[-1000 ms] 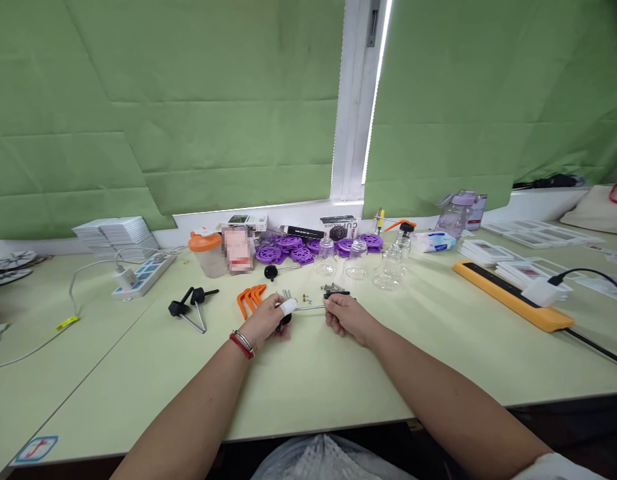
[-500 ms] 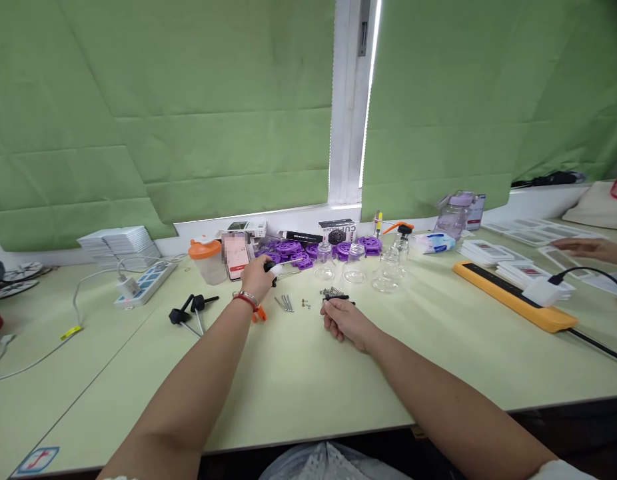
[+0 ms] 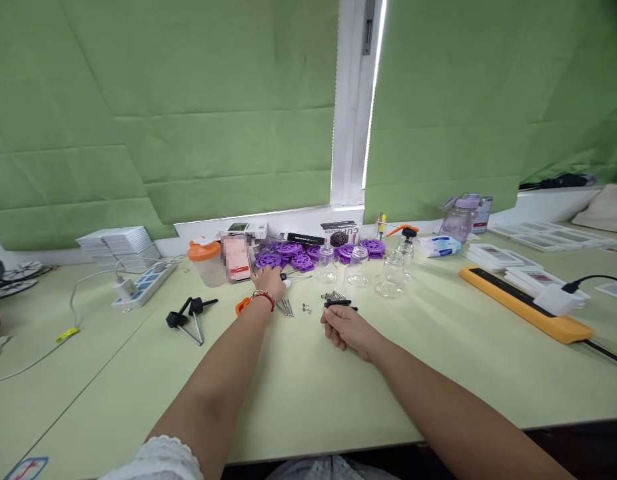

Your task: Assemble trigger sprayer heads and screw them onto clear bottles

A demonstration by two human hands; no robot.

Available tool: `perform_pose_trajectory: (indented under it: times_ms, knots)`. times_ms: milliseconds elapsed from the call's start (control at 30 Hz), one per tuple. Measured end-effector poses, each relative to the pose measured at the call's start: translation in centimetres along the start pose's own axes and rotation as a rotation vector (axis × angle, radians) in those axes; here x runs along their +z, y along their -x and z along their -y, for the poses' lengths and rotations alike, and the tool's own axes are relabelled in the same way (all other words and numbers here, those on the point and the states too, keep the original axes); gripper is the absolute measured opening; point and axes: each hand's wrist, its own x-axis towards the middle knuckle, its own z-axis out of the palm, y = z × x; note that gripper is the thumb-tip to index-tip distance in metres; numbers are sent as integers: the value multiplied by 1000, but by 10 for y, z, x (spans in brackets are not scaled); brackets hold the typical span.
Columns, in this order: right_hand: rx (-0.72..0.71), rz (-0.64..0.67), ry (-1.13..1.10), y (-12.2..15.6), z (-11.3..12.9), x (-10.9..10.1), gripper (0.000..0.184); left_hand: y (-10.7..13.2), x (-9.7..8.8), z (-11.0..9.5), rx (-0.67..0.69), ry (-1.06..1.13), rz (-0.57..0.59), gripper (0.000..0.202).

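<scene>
My left hand [image 3: 269, 283] reaches forward, palm down, its fingers stretched out over the table. A screwdriver [image 3: 284, 277] with a dark and white handle lies against its right side, thin shaft pointing right; the palm hides part of it. My right hand [image 3: 346, 327] is closed, thumb and fingers pinching a small black plastic part [image 3: 338, 303]. Metal springs [image 3: 333, 295] lie just behind that hand. Between the hands are several long screws [image 3: 287, 307] and tiny metal pieces [image 3: 306, 309]. An orange part [image 3: 242, 306] lies left of my left wrist.
Purple plastic parts [image 3: 290, 249] and glass domes [image 3: 357, 270] stand behind the hands. An orange-lidded cup [image 3: 204, 257], phone [image 3: 237, 258] and two black-headed rods [image 3: 178, 320] are left. A yellow power strip [image 3: 523, 307], wipes pack [image 3: 441, 246] and purple bottle [image 3: 461, 217] are right.
My left hand has moved right and lower with the screwdriver, whose shaft now rests near the tabletop, and its fingers have loosened. My right hand stays at its place. The other person's hand has left view.
</scene>
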Motion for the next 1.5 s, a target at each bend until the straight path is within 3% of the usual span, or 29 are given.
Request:
perform_pose_trajectory:
  times_ms: [133,233,300,367,467,633,900,1233,1367,1500]
  knots:
    - [-5,-6,-3,2,1,0,30,10,-28,16,-5,-21,-20,45]
    - [-2,-35,-8,3,4,0,28,23,-60,52,-52,-81,-40,42]
    - [-6,-68,-15,2,5,-1,27,34,-76,82,-114,-244,-47,37]
    - [-20,-115,-20,1,4,-2,25,44,-82,108,-163,-385,-39,36]
    - [-47,-176,-3,-2,2,-2,23,54,-74,131,-196,-420,75,36]
    - [-124,-156,118,-3,-4,1,22,54,-60,134,-152,-408,89,34]
    - [-204,-110,271,-1,-5,3,23,58,-69,138,-132,-396,48,34]
    - [-253,-107,361,-5,-13,2,20,60,-66,144,-149,-353,91,38]
    - [-313,-158,537,-10,-5,10,13,61,-72,150,-168,-317,130,45]
    - [-364,-201,827,-25,11,21,17,63,-73,160,-184,-269,199,55]
